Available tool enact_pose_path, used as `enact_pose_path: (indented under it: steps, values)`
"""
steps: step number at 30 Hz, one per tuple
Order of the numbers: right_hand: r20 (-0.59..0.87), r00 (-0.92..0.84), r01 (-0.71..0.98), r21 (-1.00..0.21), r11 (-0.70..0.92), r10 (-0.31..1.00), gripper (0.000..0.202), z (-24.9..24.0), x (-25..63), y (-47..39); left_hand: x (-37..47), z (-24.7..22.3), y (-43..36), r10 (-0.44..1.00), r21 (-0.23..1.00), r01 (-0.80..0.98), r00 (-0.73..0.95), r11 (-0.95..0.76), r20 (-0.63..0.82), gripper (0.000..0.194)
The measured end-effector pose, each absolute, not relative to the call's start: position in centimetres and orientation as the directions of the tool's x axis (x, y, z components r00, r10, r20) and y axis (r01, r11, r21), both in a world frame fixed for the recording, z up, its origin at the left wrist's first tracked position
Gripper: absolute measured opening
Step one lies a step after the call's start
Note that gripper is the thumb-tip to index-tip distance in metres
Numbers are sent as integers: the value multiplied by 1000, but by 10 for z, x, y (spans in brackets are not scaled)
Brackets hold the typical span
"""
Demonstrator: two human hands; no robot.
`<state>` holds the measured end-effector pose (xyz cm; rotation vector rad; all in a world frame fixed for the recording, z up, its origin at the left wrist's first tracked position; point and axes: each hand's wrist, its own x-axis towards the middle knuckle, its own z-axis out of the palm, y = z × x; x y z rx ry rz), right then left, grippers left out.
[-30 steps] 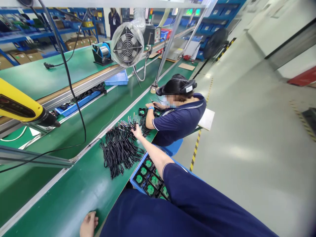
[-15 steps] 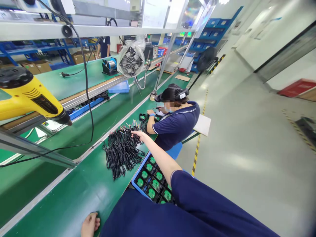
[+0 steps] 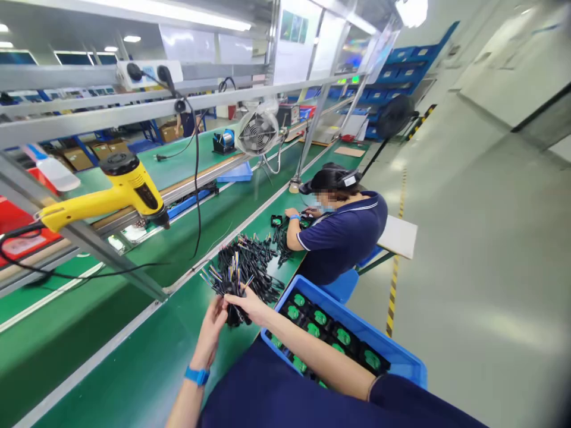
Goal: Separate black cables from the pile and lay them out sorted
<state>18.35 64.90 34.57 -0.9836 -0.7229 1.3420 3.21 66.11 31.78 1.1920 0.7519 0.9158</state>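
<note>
Both my hands hold a bundle of black cables (image 3: 231, 291) with coloured stripped ends, lifted just above the green bench (image 3: 147, 362). My left hand (image 3: 213, 326) grips the bundle from the left, and my right hand (image 3: 250, 306) grips it from the right. Behind the bundle lies a larger pile of the same black cables (image 3: 254, 258). A blue bin (image 3: 397, 362) of black parts with green centres sits by my right forearm.
A co-worker in a dark blue shirt (image 3: 343, 235) sits further along the bench, hands on small parts. A yellow heat gun (image 3: 111, 193) hangs from a metal rail at the left. A small fan (image 3: 257, 134) stands beyond. Grey floor lies to the right.
My right hand pulled a bundle of cables from the pile toward me. My left hand rose from the bench edge and took hold of the bundle. The view tilted upward.
</note>
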Motion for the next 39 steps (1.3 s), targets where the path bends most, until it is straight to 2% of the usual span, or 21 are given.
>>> enact_pose_path:
  steps: [2, 5, 11, 14, 16, 18, 20, 22, 24, 28, 30, 32, 35, 37, 39]
  values:
    - [-112, 116, -450, -891, -48, 987, 60, 344, 162, 640, 32, 334, 661, 871, 990, -115, 491, 84, -17, 62]
    - [-76, 83, -419, -907, -34, 994, 50, 344, 149, 632, 26, 341, 657, 854, 999, 52, 519, -6, -22, 47]
    - [-125, 13, -430, -897, -107, 992, 56, 335, 137, 621, 4, 334, 648, 832, 994, 98, 555, -36, -25, 45]
    - [-138, -5, -424, -897, -127, 990, 56, 334, 125, 621, -14, 333, 646, 857, 993, 107, 515, -45, -16, 47]
    - [-134, -4, -419, -899, -123, 991, 56, 337, 119, 623, -26, 335, 645, 874, 1000, -16, 487, -7, 14, 60]
    - [-129, 9, -410, -905, -114, 992, 55, 341, 114, 625, -37, 338, 644, 881, 978, -201, 471, 52, 50, 65]
    - [-140, -3, -388, -913, -130, 990, 56, 345, 111, 626, -44, 341, 645, 898, 957, -274, 439, 95, 36, 54]
    - [-160, -41, -365, -917, -164, 986, 57, 346, 108, 626, -45, 341, 647, 925, 966, -227, 379, 121, -27, 43]
    - [-185, -51, -372, -908, -191, 981, 57, 345, 105, 624, -44, 339, 647, 941, 959, -222, 323, 177, -99, 39]
    - [-214, 1, -422, -886, -194, 977, 50, 343, 102, 622, -40, 335, 644, 963, 840, -484, 218, 245, -156, 43]
    - [-214, -1, -421, -886, -194, 977, 49, 343, 103, 622, -43, 337, 643, 976, 773, -596, 156, 217, -153, 43]
    - [-216, 6, -407, -893, -195, 976, 50, 342, 105, 620, -47, 340, 643, 986, 761, -627, 103, 169, -135, 41]
    - [-215, 1, -370, -908, -199, 977, 50, 338, 105, 617, -50, 343, 642, 985, 877, -450, 103, 167, -135, 47]
    - [-205, -5, -351, -916, -194, 979, 50, 335, 104, 614, -47, 341, 640, 952, 924, -272, 219, 269, -212, 56]
    - [-201, 2, -346, -919, -188, 980, 52, 332, 102, 611, -42, 336, 638, 893, 908, -187, 337, 374, -299, 57]
